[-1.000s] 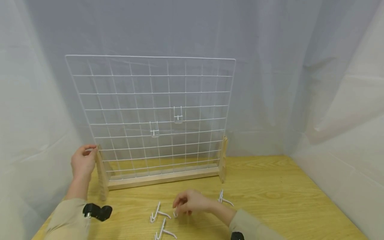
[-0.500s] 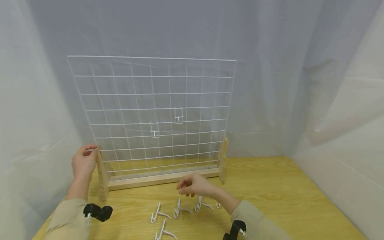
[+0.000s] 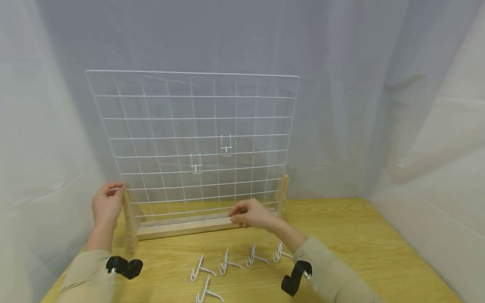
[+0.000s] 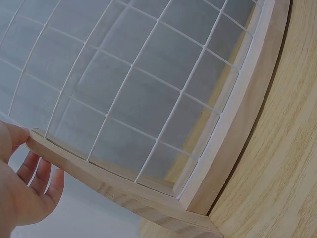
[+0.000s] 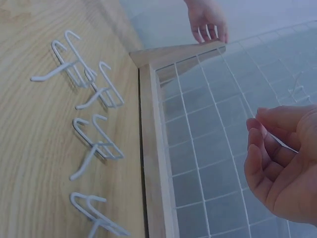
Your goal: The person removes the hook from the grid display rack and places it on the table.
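At the left, my left hand (image 3: 107,204) holds the top of the wooden stand's left upright (image 4: 99,183), thumb and fingers around its end. The stand carries a white wire grid panel (image 3: 182,126), upright on the table. My right hand (image 3: 251,213) is raised in front of the panel's lower right part. In the right wrist view, the right hand's fingers (image 5: 255,153) are bent loosely toward the thumb, and no object shows between them. Two white wire hooks hang on the panel, an upper hook (image 3: 226,148) and a lower hook (image 3: 196,166).
Several loose white hooks lie on the wooden table (image 3: 341,244) before the stand, among them a left hook (image 3: 202,269), a middle hook (image 3: 226,264) and a right hook (image 3: 279,253). Pale sheeting (image 3: 341,84) encloses the back and sides.
My right hand has risen from among the loose hooks to the panel's lower edge, uncovering hooks beneath it. The left hand keeps its place on the upright.
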Available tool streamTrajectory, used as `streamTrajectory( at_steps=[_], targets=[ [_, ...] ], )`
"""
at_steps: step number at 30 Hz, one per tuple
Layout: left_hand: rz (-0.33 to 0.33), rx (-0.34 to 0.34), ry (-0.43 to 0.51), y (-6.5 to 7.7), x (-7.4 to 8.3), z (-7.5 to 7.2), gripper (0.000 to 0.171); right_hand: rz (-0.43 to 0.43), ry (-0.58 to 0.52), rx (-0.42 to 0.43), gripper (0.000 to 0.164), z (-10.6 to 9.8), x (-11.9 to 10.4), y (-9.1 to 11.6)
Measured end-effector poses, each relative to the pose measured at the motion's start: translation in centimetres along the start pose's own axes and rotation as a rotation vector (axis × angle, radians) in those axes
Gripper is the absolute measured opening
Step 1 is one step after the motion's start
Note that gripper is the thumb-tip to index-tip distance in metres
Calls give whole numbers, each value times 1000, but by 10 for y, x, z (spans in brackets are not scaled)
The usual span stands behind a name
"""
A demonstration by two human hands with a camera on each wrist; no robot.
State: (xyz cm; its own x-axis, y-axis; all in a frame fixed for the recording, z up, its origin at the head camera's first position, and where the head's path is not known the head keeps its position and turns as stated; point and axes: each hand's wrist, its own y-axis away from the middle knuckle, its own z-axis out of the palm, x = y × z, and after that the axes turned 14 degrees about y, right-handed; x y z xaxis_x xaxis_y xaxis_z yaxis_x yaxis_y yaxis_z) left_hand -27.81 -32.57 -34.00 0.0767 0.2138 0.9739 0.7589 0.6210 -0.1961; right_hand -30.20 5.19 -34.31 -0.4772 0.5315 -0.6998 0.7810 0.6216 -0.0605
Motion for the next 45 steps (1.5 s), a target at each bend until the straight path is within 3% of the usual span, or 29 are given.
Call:
streamTrajectory(
  at_steps=[8, 17, 30, 40, 45],
  targets=[
    [9, 4, 1, 0, 1, -1, 25, -26, 45, 50, 15, -16, -7, -10],
    [16, 3, -18, -1, 2, -2, 30, 13, 61, 108, 17, -27, -13, -22],
    [47, 35, -18, 0, 0, 1, 30, 25, 32, 174, 21, -46, -21, -35],
    [26, 24, -23, 0, -3, 1, 32, 50, -26, 252, 25, -63, -35, -45],
    [28, 18, -29, 0, -3, 1, 33, 2, -6, 297, 24, -69, -42, -49]
  ],
)
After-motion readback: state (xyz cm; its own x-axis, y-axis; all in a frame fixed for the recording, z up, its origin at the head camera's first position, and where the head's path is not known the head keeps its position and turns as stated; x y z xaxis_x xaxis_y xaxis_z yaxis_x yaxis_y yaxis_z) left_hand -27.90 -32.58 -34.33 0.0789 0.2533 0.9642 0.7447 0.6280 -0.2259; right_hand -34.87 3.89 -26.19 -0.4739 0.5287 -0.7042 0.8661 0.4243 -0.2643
